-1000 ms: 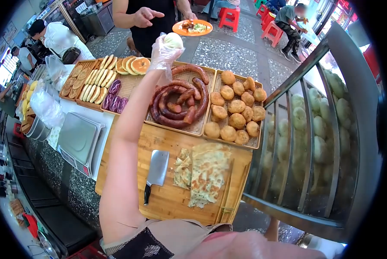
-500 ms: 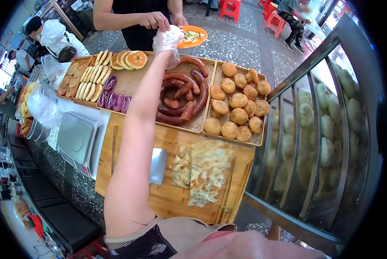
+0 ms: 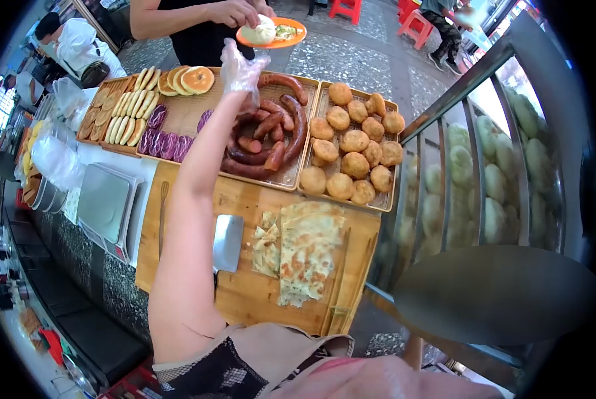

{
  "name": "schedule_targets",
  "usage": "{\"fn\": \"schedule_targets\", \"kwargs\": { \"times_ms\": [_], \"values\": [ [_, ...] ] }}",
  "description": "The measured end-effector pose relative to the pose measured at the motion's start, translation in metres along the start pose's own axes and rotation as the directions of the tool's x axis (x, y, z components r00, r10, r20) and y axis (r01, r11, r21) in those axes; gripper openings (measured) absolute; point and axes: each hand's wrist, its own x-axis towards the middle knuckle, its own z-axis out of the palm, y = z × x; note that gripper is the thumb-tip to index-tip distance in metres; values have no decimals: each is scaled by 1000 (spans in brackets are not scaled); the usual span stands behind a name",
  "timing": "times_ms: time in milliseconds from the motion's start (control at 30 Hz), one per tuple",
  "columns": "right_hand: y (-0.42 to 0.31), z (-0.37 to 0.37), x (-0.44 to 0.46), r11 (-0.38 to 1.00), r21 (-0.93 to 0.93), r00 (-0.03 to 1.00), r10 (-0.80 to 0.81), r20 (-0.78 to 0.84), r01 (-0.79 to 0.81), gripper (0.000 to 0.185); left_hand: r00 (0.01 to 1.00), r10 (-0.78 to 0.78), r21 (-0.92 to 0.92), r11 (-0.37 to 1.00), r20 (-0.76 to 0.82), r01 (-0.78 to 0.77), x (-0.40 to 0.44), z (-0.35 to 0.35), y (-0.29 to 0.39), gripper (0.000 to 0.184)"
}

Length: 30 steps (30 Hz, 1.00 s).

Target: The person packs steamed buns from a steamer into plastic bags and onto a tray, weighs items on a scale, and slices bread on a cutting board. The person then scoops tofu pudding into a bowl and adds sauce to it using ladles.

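Note:
My left hand [image 3: 240, 70], in a clear plastic glove, reaches across the trays with its fingers apart and nothing in them. Just beyond it, a person in black holds an orange plate [image 3: 291, 41] of shredded food. A white steamed bun [image 3: 261, 30] sits at the plate's near end, under that person's fingers [image 3: 235, 13]. Below my left hand lie brown sausages [image 3: 288, 133] in a wicker tray. Closer to me on the wooden board [image 3: 245, 309] are a cleaver [image 3: 227, 243] and a browned flatbread [image 3: 308, 249]. My right hand is out of view.
Fried round cakes [image 3: 354, 141] fill a tray at right, beside a barred rack of pale buns [image 3: 494, 183]. A dark blurred oval covers part of the rack. To the left are purple rolls [image 3: 165, 143], flat breads [image 3: 197, 80] and a scale [image 3: 105, 203].
My left hand has drawn back from the plate, and its fingers have spread. The white bun now shows on the plate, with the other person's fingers at it. The whole view has shifted slightly.

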Motion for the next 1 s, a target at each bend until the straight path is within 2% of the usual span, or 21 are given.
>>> {"fn": "schedule_targets", "kwargs": {
  "times_ms": [67, 133, 200, 233, 267, 300, 367, 400, 433, 467, 533, 567, 600, 667, 700, 767, 800, 833, 867, 933, 1000],
  "values": [
    [4, 3, 1, 1000, 9, 1000, -18, -14, 18, 60, 990, 139, -22, 990, 6, -139, -34, -21, -11, 91],
    [8, 5, 3, 999, 19, 999, -47, -23, 48, 60, 981, 176, -106, 980, 83, -167, -85, -63, -1, 80],
    [14, 11, 8, 995, 19, 995, -96, -38, 96, 60, 953, 143, -308, 950, 266, -57, -144, -116, 17, 73],
    [17, 14, 12, 991, 15, 990, -133, -45, 134, 61, 959, 132, -205, 976, 252, -80, -179, -119, -5, 67],
    [17, 15, 17, 986, 16, 985, -163, -52, 164, 61, 945, 125, -240, 969, 303, -52, -221, -132, -15, 65],
    [20, 21, 21, 983, 22, 981, -180, -68, 181, 61, 924, 212, -226, 964, 318, -143, -267, -149, -25, 63],
    [12, 23, 10, 981, 186, 987, -30, -158, 59, 65, 859, -2, -121, 990, 513, 75, -351, -209, 12, 59],
    [13, 23, 8, 934, 350, 967, 152, -204, -73, 68, 846, 79, -131, 991, 528, -11, -397, -221, -6, 58],
    [23, 40, 18, 931, 344, 924, 22, -381, 120, 73, 839, 12, -118, 991, 544, 62, -434, -244, 5, 58],
    [23, 42, 23, 928, 348, 921, 14, -390, 133, 73, 824, -58, -103, 985, 563, 140, -466, -265, 16, 57],
    [24, 45, 26, 895, 436, 935, 72, -348, 94, 69, 857, -58, -137, 979, 512, 148, -523, -293, 8, 57],
    [23, 50, 29, 892, 435, 923, 59, -379, 122, 67, 884, -59, -171, 973, 463, 155, -543, -308, 7, 56],
    [25, 56, 25, 837, 494, 886, 25, -463, 234, 68, 908, -86, -169, 971, 410, 168, -559, -322, 4, 54],
    [-2, 41, -24, 784, 590, 884, 121, -451, 193, 71, 897, -174, -134, 960, 408, 247, -571, -356, 5, 53],
    [-7, 67, -14, 801, 535, 802, 122, -585, 269, 73, 906, -165, -107, 969, 390, 223, -571, -376, 5, 51],
    [-34, 90, -38, 730, 545, 707, 121, -697, 413, 67, 932, -219, -125, 956, 289, 264, -577, -408, -6, 48],
    [-63, 90, -88, 732, 499, 575, 179, -798, 465, 50, 941, -247, -159, 945, 230, 286, -578, -422, -16, 48],
    [-95, 99, -118, 704, 442, 506, 136, -852, 556, 40, 960, -233, -90, 964, 156, 249, -579, -438, -25, 46],
    [-123, 110, -149, 674, 387, 433, 109, -895, 629, 31, 912, -379, -137, 906, 160, 400, -581, -453, -36, 46],
    [-201, 144, -215, 388, 322, 359, -26, -933, 864, 17, 912, -404, -279, 870, 73, 407, -585, -481, -69, 45],
    [-265, 147, -337, 179, 250, 306, -459, -834, 952, 12, 910, -415, -358, 849, 0, 388, -589, -516, -105, 44]
  ]
}}
